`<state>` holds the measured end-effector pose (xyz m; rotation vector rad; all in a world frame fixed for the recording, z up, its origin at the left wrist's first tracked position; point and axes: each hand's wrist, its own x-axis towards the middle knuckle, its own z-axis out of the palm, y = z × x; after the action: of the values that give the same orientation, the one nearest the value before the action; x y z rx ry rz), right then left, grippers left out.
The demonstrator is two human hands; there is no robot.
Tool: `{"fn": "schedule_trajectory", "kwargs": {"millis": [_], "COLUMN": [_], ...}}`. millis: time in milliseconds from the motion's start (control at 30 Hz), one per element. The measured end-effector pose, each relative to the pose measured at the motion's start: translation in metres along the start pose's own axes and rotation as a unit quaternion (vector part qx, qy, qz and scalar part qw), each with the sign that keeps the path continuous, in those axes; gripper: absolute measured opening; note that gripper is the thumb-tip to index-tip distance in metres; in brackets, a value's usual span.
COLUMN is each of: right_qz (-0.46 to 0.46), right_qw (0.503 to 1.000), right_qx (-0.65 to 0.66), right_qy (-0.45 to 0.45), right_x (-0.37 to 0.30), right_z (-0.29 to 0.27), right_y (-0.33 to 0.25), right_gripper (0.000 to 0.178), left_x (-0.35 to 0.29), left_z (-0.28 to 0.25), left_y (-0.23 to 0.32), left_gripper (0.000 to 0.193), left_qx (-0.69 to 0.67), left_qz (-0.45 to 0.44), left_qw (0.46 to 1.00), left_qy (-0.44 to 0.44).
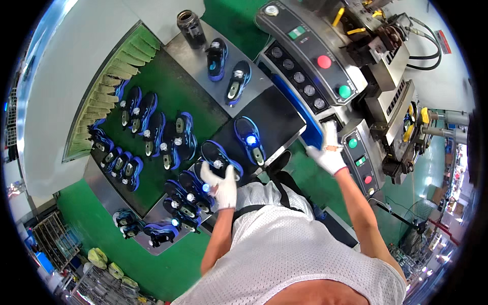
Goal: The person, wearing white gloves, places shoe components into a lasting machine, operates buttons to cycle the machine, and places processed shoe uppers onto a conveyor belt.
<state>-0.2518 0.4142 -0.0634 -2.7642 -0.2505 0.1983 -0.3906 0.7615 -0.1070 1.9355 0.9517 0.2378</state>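
Note:
My left hand (221, 190), in a white glove, is at the near edge of the work surface with thumb and fingers spread in a V. Its fingertips meet the near side of a black shoe with a blue sole (217, 156); I see no closed grip on it. Just right of that lies another such shoe (249, 138) with a bright blue light on it. My right hand (328, 148), also gloved in white, is out to the right beside the machine's control panel (358, 152). Its thumb stands away from the fingers, and nothing shows in it.
Several similar shoes (155, 133) lie on a green conveyor belt (203, 99) coming from a flap-curtained opening (109, 76). More shoes (185, 195) crowd the near metal ledge. A dark bottle (191, 29) and two shoes stand on the far ledge. Right: a machine with gauges (299, 77).

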Motion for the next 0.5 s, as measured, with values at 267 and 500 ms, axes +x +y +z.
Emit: {"fn": "schedule_trajectory", "kwargs": {"millis": [267, 500], "right_qz": [0.142, 0.402], "right_qw": [0.971, 0.838], "right_qx": [0.186, 0.323], "right_qy": [-0.047, -0.180], "right_x": [0.013, -0.004], "right_z": [0.196, 0.075], "right_y": [-0.171, -0.136], "right_gripper": [0.081, 0.089], "left_x": [0.051, 0.058], "left_z": [0.014, 0.001], "left_y": [-0.042, 0.048], "left_gripper": [0.043, 0.043], "left_qx": [0.032, 0.001], "left_qz": [0.079, 0.107], "left_qw": [0.990, 0.967], "left_qy": [-0.113, -0.230]}}
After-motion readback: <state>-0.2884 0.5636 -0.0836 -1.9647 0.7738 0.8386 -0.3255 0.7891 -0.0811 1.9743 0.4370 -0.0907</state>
